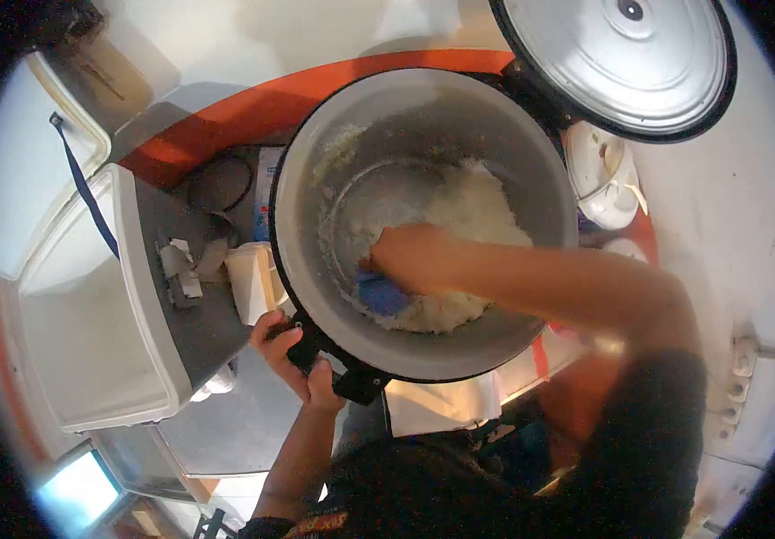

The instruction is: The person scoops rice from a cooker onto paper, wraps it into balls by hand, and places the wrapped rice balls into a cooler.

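A big, deep metal rice cooker pot (316, 162) with a black rim stands open in front of me. White cooked rice (473, 207) lies on its bottom, mostly on the right side, and grains cling to the wall. My right hand (410, 258) reaches down into it, closed on a blue flat tool (381, 295), perhaps a scoop or scraper, whose working end meets the pot bottom; its grip is hidden by my fingers. My left hand (296, 355) is wrapped round the black side handle (302, 346) at the pot's lower left.
The hinged metal lid (630, 54) stands raised at the upper right. To the left is an open white cool box (91, 314) with a dark strap. White containers (251, 278) sit between it and the pot. A white appliance (603, 175) is at the right, a lit screen (80, 492) lower left.
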`<state>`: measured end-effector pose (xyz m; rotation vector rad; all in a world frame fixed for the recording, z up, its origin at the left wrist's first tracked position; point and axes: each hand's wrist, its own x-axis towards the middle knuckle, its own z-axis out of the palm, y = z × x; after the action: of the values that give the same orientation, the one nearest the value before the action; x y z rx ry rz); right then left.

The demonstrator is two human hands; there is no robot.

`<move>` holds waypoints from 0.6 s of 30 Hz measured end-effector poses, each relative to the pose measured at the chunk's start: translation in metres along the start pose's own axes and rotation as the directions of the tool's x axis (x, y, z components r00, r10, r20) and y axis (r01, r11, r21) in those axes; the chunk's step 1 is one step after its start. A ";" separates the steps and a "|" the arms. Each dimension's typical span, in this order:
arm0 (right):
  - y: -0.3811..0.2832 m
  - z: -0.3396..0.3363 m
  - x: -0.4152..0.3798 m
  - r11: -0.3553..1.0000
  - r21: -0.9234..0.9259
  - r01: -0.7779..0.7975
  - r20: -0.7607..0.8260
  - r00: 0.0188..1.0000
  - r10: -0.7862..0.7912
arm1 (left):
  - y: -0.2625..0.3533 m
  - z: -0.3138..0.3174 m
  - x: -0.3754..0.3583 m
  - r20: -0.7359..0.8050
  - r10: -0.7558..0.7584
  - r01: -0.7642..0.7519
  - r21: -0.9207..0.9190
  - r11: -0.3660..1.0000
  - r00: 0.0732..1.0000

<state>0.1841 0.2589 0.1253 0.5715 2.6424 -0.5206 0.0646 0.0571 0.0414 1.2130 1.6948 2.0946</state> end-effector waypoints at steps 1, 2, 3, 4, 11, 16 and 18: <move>0.007 -0.010 0.002 0.997 -0.079 0.002 0.080 0.997 0.005 | 0.000 0.001 0.002 -0.007 0.000 0.000 -0.001 1.000 1.000; 0.015 -0.014 0.008 0.997 -0.080 0.004 0.085 0.996 0.002 | 0.001 0.002 0.004 0.004 0.033 -0.033 0.007 0.999 0.999; 0.024 -0.016 0.015 0.995 -0.076 -0.070 -0.029 0.997 0.068 | 0.002 0.002 0.004 0.019 0.064 -0.064 0.016 0.998 0.998; 0.032 -0.015 0.021 0.987 -0.062 -0.147 -0.145 0.980 0.137 | 0.003 0.001 0.003 0.024 0.059 -0.060 0.016 0.998 0.998; 0.033 0.008 0.037 0.971 0.015 -0.237 -0.105 0.966 0.237 | 0.002 0.000 0.003 0.025 0.006 -0.006 0.027 1.000 1.000; 0.006 0.000 0.018 0.951 0.077 -0.300 0.006 0.954 0.301 | -0.003 0.000 -0.001 0.011 0.023 -0.023 0.023 0.999 1.000; 0.006 0.006 0.018 0.949 0.110 -0.294 -0.015 0.955 0.298 | -0.001 0.001 0.000 0.002 0.024 -0.024 -0.005 1.000 1.000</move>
<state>0.1737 0.2666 0.1109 0.9975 2.5037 -0.5652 0.0652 0.0581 0.0399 1.2390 1.6812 2.1093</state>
